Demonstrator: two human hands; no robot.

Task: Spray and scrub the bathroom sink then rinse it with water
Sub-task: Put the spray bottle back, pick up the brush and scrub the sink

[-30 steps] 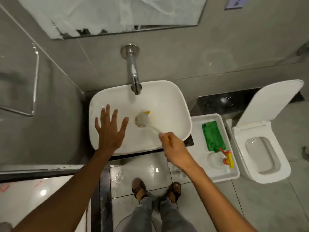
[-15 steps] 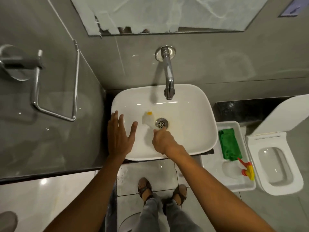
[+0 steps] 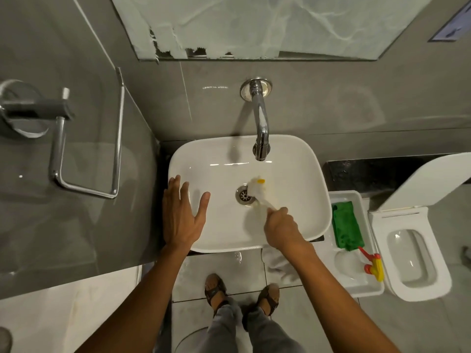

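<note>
A white rectangular sink (image 3: 300,159) sits below a chrome wall tap (image 3: 260,128), with a metal drain (image 3: 244,196) at its middle. My right hand (image 3: 281,226) is closed around the handle of a white scrub brush (image 3: 257,188) with a yellow tip; the blurred brush head lies just right of the drain. My left hand (image 3: 182,215) rests flat with spread fingers on the sink's left front rim, holding nothing. A spray bottle (image 3: 373,266) with a red and yellow trigger lies in the white tray to the right.
The white tray (image 3: 356,289) beside the sink also holds a green cloth (image 3: 346,226). An open white toilet (image 3: 413,253) stands at the far right. A chrome towel bar (image 3: 84,184) juts from the left wall. A mirror (image 3: 254,24) hangs above. My sandalled feet stand on wet floor tiles.
The brush head has swept across the basin, from over the drain to its left and now to its right. My right hand moved with it. My left hand stays on the rim.
</note>
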